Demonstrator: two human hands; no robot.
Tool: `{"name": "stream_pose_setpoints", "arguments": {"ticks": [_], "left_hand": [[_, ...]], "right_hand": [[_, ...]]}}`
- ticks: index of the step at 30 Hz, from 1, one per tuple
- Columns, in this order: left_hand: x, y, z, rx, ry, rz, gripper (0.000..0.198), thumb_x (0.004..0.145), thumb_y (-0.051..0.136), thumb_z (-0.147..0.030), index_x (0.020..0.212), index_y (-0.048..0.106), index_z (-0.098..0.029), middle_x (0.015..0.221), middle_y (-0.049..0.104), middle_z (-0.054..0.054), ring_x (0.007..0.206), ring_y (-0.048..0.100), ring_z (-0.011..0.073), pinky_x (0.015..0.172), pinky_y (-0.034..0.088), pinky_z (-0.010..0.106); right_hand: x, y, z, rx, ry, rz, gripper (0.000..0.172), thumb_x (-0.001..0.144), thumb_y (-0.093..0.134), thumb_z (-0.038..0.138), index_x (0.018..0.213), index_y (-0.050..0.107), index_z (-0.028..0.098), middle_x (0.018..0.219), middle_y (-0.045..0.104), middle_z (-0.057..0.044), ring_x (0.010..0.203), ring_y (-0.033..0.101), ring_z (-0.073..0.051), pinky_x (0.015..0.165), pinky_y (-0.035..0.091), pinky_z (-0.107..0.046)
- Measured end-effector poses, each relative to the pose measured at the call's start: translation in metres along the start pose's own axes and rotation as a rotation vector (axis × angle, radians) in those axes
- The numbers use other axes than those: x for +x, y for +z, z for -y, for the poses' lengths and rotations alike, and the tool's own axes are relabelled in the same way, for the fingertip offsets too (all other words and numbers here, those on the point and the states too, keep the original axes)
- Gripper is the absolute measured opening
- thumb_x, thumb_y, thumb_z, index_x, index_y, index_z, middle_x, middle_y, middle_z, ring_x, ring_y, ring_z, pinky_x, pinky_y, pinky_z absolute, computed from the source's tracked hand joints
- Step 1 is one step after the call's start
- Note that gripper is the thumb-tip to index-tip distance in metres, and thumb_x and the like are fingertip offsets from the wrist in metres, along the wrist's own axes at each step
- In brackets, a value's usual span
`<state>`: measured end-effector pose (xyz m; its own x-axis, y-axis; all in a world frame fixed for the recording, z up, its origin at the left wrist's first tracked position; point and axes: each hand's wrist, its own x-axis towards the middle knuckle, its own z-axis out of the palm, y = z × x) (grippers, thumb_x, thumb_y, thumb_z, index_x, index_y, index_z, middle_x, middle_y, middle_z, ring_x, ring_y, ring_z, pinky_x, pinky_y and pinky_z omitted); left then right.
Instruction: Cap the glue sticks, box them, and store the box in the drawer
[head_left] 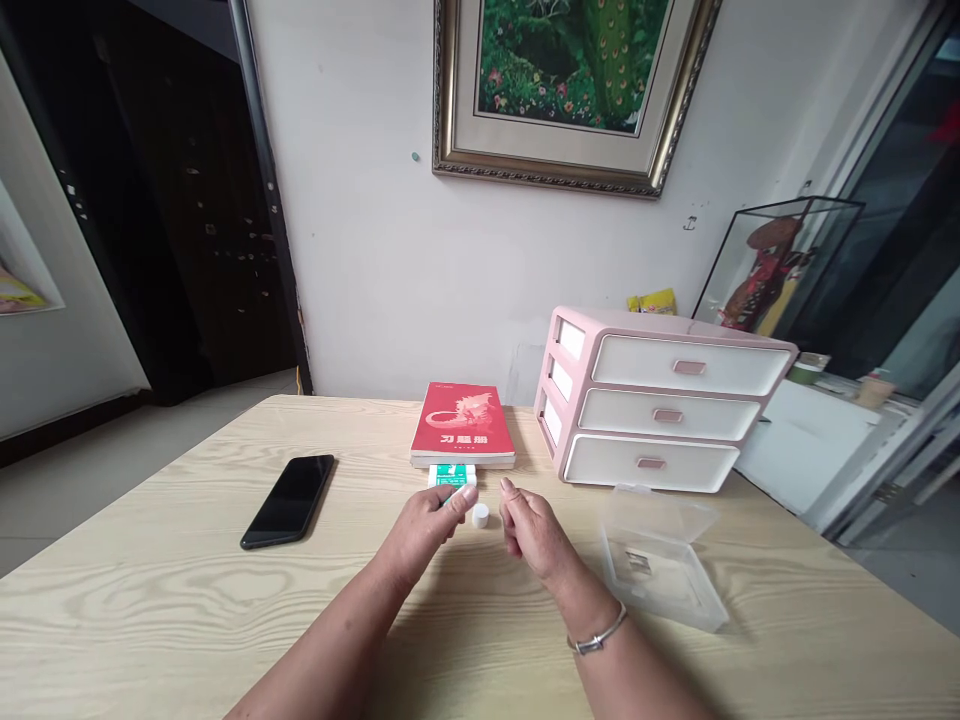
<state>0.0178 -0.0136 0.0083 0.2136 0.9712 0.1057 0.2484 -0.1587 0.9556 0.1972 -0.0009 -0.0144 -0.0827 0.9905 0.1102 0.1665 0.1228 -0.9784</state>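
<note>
Head view: a person's two bare hands over a pale wood-grain table, with a white wall behind.
Far left: a dark door stands past the table's edge.
Phone: a black phone lies flat, screen up, well apart from the hands.
Left hand: the left hand is half closed, fingers curled under, thumb extended towards the right; whether it grips anything cannot be told.
Packet: a green-and-white packet shows between the left hand and the book, its near end hidden by the hand.
Book: a red book with a pale creature on its cover lies just behind the packet.
Cap: a small white cap sits between the two hands, just beside the left thumb.
Right hand: the right hand is nearly closed, thumb raised along the curled fingers; what it may pinch cannot be told. A silver bracelet circles the wrist.
Wall: a framed picture hangs above.
Drawers: a pink-and-white drawer unit has three closed drawers.
Clear box: a transparent box lies lid open before the drawers, small pieces inside.
Far right: a glass case encloses a figure.
</note>
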Motion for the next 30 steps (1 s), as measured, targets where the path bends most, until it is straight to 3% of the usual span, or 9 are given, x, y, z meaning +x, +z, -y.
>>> {"name": "stream_pose_setpoints", "arguments": {"ticks": [3, 8, 16, 21, 26, 30], "left_hand": [[0.000, -0.001, -0.002, -0.088, -0.073, -0.032, 0.053, 0.084, 0.047, -0.065, 0.057, 0.044, -0.020, 0.050, 0.043, -0.004, 0.051, 0.037, 0.0121, 0.054, 0.029, 0.026], [0.005, -0.002, 0.009, -0.167, -0.049, -0.088, 0.055, 0.089, 0.037, -0.059, 0.049, 0.040, -0.021, 0.042, 0.038, -0.003, 0.047, 0.034, 0.0127, 0.052, 0.029, 0.028], [0.008, 0.000, 0.017, -0.300, -0.002, -0.062, 0.043, 0.088, 0.034, -0.048, 0.053, 0.038, -0.023, 0.044, 0.038, -0.003, 0.044, 0.032, 0.0121, 0.048, 0.030, 0.028], [0.008, 0.005, 0.016, -0.346, -0.010, -0.042, 0.047, 0.090, 0.033, -0.052, 0.053, 0.037, -0.023, 0.044, 0.037, -0.003, 0.043, 0.032, 0.0116, 0.047, 0.030, 0.027], [0.002, 0.009, 0.012, -0.337, -0.006, 0.002, 0.050, 0.092, 0.034, -0.061, 0.070, 0.051, -0.019, 0.056, 0.047, -0.002, 0.050, 0.039, 0.0113, 0.051, 0.034, 0.025], [-0.003, 0.014, 0.008, -0.389, 0.061, 0.141, 0.051, 0.093, 0.036, -0.063, 0.091, 0.057, -0.017, 0.081, 0.059, 0.003, 0.066, 0.051, 0.0137, 0.062, 0.043, 0.027]], "right_hand": [[0.001, -0.002, 0.000, -0.028, -0.046, -0.025, 0.058, 0.087, 0.039, 0.073, 0.058, 0.038, 0.023, 0.038, 0.033, 0.008, 0.033, 0.037, -0.010, 0.038, 0.029, -0.023], [0.002, -0.002, -0.007, -0.128, -0.086, -0.024, 0.057, 0.090, 0.037, 0.070, 0.059, 0.041, 0.023, 0.038, 0.036, 0.007, 0.035, 0.038, -0.011, 0.042, 0.032, -0.024], [-0.003, 0.001, -0.005, -0.160, -0.139, 0.029, 0.054, 0.093, 0.037, 0.066, 0.063, 0.045, 0.022, 0.043, 0.038, 0.006, 0.039, 0.040, -0.011, 0.044, 0.032, -0.024], [-0.009, 0.003, 0.003, -0.173, -0.254, 0.059, 0.046, 0.096, 0.039, 0.057, 0.073, 0.053, 0.020, 0.054, 0.048, 0.004, 0.049, 0.044, -0.011, 0.052, 0.037, -0.024], [-0.018, 0.020, 0.007, -0.115, -0.381, 0.059, 0.031, 0.092, 0.055, 0.048, 0.107, 0.060, 0.022, 0.077, 0.059, 0.000, 0.065, 0.055, -0.013, 0.063, 0.047, -0.026], [-0.022, 0.029, 0.008, -0.217, -0.443, 0.038, 0.027, 0.093, 0.055, 0.043, 0.111, 0.062, 0.024, 0.097, 0.061, -0.006, 0.079, 0.061, -0.017, 0.069, 0.052, -0.029]]}}
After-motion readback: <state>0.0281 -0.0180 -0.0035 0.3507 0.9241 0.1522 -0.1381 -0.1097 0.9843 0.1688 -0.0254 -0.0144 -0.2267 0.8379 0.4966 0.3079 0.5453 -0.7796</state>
